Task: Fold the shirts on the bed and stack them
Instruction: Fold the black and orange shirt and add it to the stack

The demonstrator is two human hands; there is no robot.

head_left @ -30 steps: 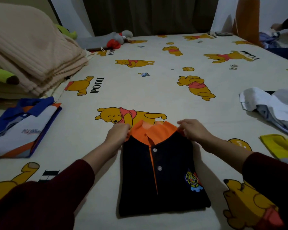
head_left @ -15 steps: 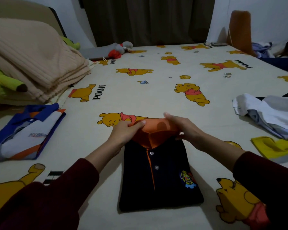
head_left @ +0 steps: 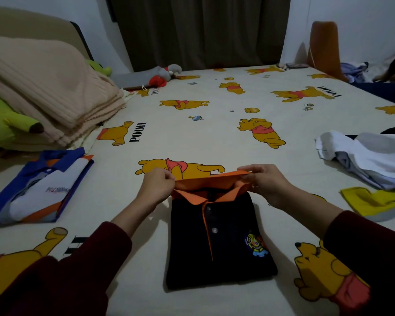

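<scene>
Clearly I read "POOH" beside the printed bears on the bed (head_left: 214, 137) sheet; the crest on the black polo shirt (head_left: 217, 242) is too small for me to read; a folded blue-and-white shirt (head_left: 39, 190) lies to the left, a loose white garment pile (head_left: 369, 156) and a yellow cloth (head_left: 374, 201) to the right; the polo lies folded, centred before me; my left hand (head_left: 156, 185) and right hand (head_left: 265, 181) each pinch an end of its orange collar (head_left: 211, 177), lifted.
</scene>
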